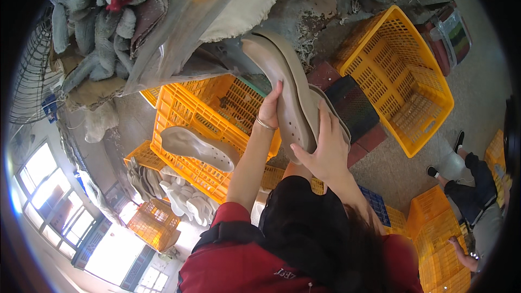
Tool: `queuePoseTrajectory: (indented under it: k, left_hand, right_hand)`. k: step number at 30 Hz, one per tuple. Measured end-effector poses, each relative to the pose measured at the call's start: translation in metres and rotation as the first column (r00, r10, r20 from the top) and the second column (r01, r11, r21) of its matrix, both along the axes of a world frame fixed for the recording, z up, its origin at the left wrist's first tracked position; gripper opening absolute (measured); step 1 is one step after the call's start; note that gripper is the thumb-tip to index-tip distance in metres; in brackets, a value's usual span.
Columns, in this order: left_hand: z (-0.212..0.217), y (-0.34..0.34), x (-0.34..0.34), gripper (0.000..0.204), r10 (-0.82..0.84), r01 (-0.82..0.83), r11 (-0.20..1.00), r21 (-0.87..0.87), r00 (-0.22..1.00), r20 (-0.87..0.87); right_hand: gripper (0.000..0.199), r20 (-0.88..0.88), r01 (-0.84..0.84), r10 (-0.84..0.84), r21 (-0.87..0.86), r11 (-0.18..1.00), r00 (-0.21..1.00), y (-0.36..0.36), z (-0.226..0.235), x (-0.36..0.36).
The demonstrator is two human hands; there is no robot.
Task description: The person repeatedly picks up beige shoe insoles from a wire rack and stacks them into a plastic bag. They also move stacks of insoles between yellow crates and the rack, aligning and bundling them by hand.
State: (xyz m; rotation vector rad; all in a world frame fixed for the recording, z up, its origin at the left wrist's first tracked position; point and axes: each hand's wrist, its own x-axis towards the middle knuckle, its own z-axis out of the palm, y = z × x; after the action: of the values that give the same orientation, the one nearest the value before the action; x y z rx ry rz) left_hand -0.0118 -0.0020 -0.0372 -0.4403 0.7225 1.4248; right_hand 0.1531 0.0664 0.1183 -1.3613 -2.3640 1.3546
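Note:
Several beige shoe soles (283, 86) are held together on edge, stacked face to face, in front of me. My left hand (269, 107) is closed on their left side, its thumb lying along the outer sole; a bracelet circles that wrist. Against the right side of the stack, my right hand (327, 149) presses with its fingers bent over the soles and its thumb near their heel end. To the left, a single beige sole with small holes (199, 149) lies on the rim of a yellow plastic crate (190, 116).
An open yellow crate (404, 78) stands tilted at the right, beside a dark mesh-covered block (350, 106). Grey work gloves (97, 32) and plastic sheeting lie at the upper left. Loose pale soles (187, 198) are piled lower left. A person (480, 195) is among crates at the right.

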Motion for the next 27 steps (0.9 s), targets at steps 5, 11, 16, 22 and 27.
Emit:
queuePoseTrajectory:
  k: [5,11,16,22,27]
  left_hand:
    - [-0.002,0.020,-0.006,0.051,0.189,-0.215,0.969,0.123,0.963,0.191]
    - [0.003,0.070,-0.039,0.055,0.234,-0.302,0.868,0.393,0.949,0.213]
    - [0.005,0.076,-0.039,0.054,0.233,-0.287,0.878,0.384,0.955,0.181]
    - [0.012,0.065,-0.021,0.052,0.121,-0.153,0.907,0.393,0.987,0.104]
    - [0.019,0.071,-0.016,0.051,0.048,-0.079,0.901,0.427,0.995,0.082]
  right_hand:
    - [0.087,0.128,0.008,-0.004,-0.036,0.999,0.992,0.023,0.003,-0.033]
    - [0.068,0.140,-0.091,0.073,0.131,0.987,0.987,0.084,0.012,-0.113]
    - [0.073,0.044,-0.075,0.076,-0.022,0.997,0.996,0.096,-0.014,-0.112]
    - [0.086,0.061,-0.075,0.076,-0.017,0.997,0.995,0.057,-0.016,-0.076]
    - [0.103,0.147,-0.151,0.154,-0.028,0.988,0.977,0.058,0.008,-0.080]
